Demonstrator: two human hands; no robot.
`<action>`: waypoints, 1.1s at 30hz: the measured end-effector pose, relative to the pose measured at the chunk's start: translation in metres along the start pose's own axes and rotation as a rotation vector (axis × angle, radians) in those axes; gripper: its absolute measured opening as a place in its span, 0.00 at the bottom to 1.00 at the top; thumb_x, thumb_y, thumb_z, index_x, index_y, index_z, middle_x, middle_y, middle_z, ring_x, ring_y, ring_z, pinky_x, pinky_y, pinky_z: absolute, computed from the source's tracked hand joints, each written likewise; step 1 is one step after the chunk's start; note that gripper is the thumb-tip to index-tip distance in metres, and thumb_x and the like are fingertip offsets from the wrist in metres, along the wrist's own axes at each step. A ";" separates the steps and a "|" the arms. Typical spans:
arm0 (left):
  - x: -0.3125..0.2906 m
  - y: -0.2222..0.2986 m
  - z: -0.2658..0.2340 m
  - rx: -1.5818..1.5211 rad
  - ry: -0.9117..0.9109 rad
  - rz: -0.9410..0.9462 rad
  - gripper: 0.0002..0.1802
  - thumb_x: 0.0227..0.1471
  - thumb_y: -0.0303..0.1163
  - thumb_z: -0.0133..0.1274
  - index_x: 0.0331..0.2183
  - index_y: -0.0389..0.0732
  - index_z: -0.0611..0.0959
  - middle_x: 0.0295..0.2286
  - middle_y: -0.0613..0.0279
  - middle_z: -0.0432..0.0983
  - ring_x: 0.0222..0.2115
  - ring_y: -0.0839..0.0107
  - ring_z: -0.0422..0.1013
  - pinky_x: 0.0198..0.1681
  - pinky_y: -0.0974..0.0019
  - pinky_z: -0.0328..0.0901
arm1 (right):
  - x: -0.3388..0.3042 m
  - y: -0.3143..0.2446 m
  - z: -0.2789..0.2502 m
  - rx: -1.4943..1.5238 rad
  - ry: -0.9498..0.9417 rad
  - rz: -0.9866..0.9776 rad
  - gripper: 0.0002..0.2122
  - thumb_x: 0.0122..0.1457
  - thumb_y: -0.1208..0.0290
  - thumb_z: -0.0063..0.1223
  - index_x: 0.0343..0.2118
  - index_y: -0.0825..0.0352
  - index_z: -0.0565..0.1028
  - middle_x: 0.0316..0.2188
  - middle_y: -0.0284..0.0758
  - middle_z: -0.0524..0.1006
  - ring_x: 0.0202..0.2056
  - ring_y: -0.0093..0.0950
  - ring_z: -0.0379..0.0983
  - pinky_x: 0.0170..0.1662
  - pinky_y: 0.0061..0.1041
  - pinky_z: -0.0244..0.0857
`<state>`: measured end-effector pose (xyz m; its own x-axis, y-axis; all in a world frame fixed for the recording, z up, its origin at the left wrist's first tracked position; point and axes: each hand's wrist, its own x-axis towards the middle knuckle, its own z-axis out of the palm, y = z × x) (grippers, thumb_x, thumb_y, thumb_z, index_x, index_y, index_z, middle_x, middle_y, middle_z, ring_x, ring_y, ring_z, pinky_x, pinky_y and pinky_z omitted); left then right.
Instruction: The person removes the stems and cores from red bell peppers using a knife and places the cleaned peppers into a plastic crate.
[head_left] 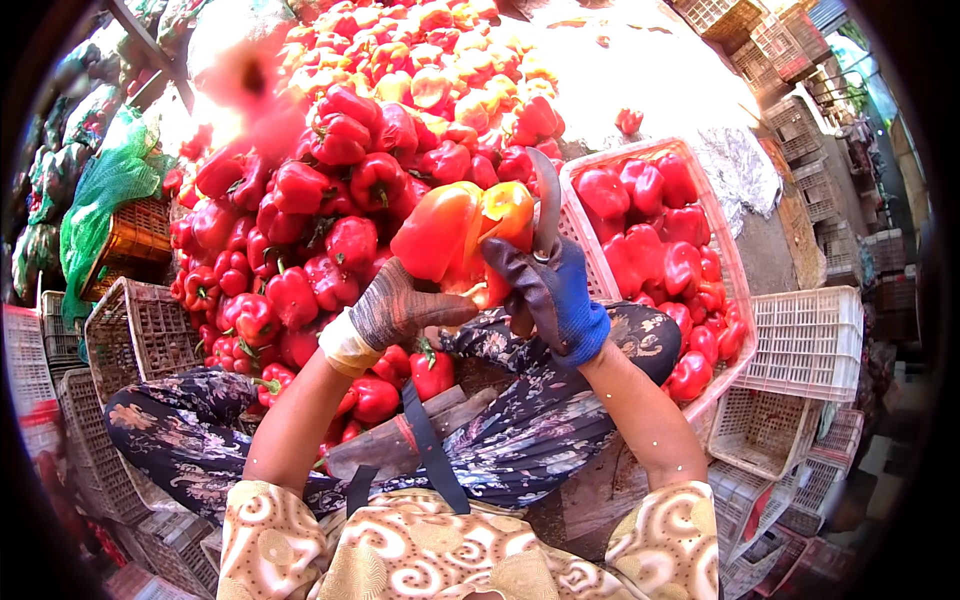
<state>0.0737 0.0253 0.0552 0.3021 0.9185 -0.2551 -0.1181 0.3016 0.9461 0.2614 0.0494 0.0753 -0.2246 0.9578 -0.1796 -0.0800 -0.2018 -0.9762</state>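
Ground (640, 60): pale, sunlit. Large heap of red peppers (340, 170) lies directly on it; pink crate (735, 270) of peppers beside heap; empty white crates (810, 340) stacked at right

Both bare forearms rise from the lower edge and converge at mid-frame, elbows bent and spread apart. The left hand (395, 310), in a worn grey-brown glove with a pale cuff, is cupped palm-up, fingers curled in a grip. The right hand (548, 292), in a dark blue glove, is closed, fingers wrapped tight, just beside the left.
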 end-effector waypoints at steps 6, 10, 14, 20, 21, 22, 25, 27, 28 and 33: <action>0.021 -0.053 -0.041 0.195 0.186 -0.252 0.19 0.44 0.45 0.66 0.21 0.39 0.80 0.17 0.71 0.71 0.19 0.83 0.64 0.22 0.74 0.58 | 0.005 -0.026 -0.018 0.180 0.243 -0.077 0.11 0.56 0.70 0.60 0.40 0.66 0.73 0.26 0.27 0.75 0.15 0.13 0.65 0.16 0.15 0.58; 0.026 -0.069 -0.045 0.124 0.123 -0.195 0.16 0.44 0.40 0.66 0.28 0.41 0.79 0.21 0.73 0.72 0.19 0.85 0.62 0.22 0.78 0.55 | 0.013 -0.055 -0.076 0.028 0.536 -0.303 0.11 0.55 0.68 0.62 0.37 0.68 0.75 0.26 0.28 0.75 0.14 0.15 0.64 0.16 0.15 0.57; 0.022 -0.091 -0.061 0.032 0.166 -0.162 0.16 0.44 0.37 0.64 0.32 0.41 0.78 0.23 0.72 0.73 0.21 0.84 0.64 0.23 0.78 0.57 | 0.014 -0.067 -0.176 -0.302 0.711 -0.422 0.14 0.54 0.70 0.62 0.41 0.70 0.74 0.29 0.32 0.77 0.23 0.18 0.69 0.24 0.17 0.63; 0.011 -0.110 -0.065 0.013 0.179 -0.214 0.16 0.44 0.35 0.64 0.33 0.39 0.78 0.25 0.70 0.74 0.24 0.82 0.69 0.28 0.78 0.63 | 0.017 0.041 -0.268 -1.716 0.474 0.063 0.33 0.58 0.61 0.52 0.64 0.61 0.52 0.62 0.48 0.58 0.52 0.48 0.68 0.50 0.43 0.67; 0.011 -0.109 -0.061 0.018 0.181 -0.216 0.16 0.44 0.35 0.64 0.33 0.38 0.78 0.26 0.70 0.75 0.25 0.82 0.69 0.28 0.78 0.63 | 0.018 0.094 -0.299 -1.724 0.497 0.018 0.32 0.59 0.56 0.49 0.64 0.63 0.53 0.61 0.48 0.59 0.49 0.49 0.70 0.48 0.42 0.68; 0.004 -0.105 -0.066 0.022 0.165 -0.183 0.16 0.44 0.34 0.65 0.33 0.38 0.78 0.26 0.69 0.75 0.26 0.81 0.70 0.30 0.76 0.65 | 0.026 0.093 -0.287 -1.649 0.513 0.055 0.32 0.59 0.59 0.50 0.64 0.63 0.54 0.60 0.49 0.60 0.51 0.49 0.68 0.49 0.42 0.67; 0.004 -0.109 -0.080 0.173 0.178 -0.192 0.18 0.43 0.36 0.67 0.33 0.36 0.80 0.27 0.65 0.77 0.29 0.80 0.70 0.32 0.74 0.66 | 0.025 0.087 -0.290 -1.502 0.396 -0.008 0.31 0.60 0.61 0.50 0.63 0.65 0.54 0.59 0.53 0.61 0.49 0.52 0.69 0.48 0.42 0.68; 0.008 -0.101 -0.083 0.218 0.182 -0.110 0.19 0.43 0.36 0.67 0.33 0.36 0.79 0.27 0.65 0.76 0.29 0.79 0.71 0.32 0.73 0.67 | 0.020 0.094 -0.353 -1.441 0.270 -0.225 0.28 0.57 0.66 0.57 0.59 0.68 0.63 0.53 0.54 0.68 0.50 0.49 0.70 0.52 0.36 0.65; 0.002 -0.093 -0.089 0.158 0.207 -0.143 0.17 0.44 0.34 0.66 0.34 0.37 0.78 0.28 0.65 0.76 0.29 0.79 0.72 0.33 0.74 0.67 | 0.023 0.073 -0.352 -1.375 0.276 -0.017 0.25 0.56 0.66 0.59 0.56 0.68 0.67 0.47 0.53 0.73 0.46 0.43 0.75 0.48 0.32 0.69; -0.053 -0.033 -0.156 0.420 0.423 -0.062 0.20 0.42 0.36 0.69 0.33 0.36 0.78 0.26 0.65 0.77 0.28 0.78 0.72 0.32 0.72 0.68 | 0.038 -0.041 -0.197 -0.656 0.459 -0.064 0.19 0.62 0.67 0.52 0.55 0.65 0.71 0.41 0.30 0.79 0.23 0.13 0.69 0.17 0.11 0.59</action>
<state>-0.0858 0.0061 0.0063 -0.1170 0.9505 -0.2878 0.2975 0.3100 0.9030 0.4476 0.1341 0.0847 0.1945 0.9808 -0.0137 0.5395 -0.1186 -0.8336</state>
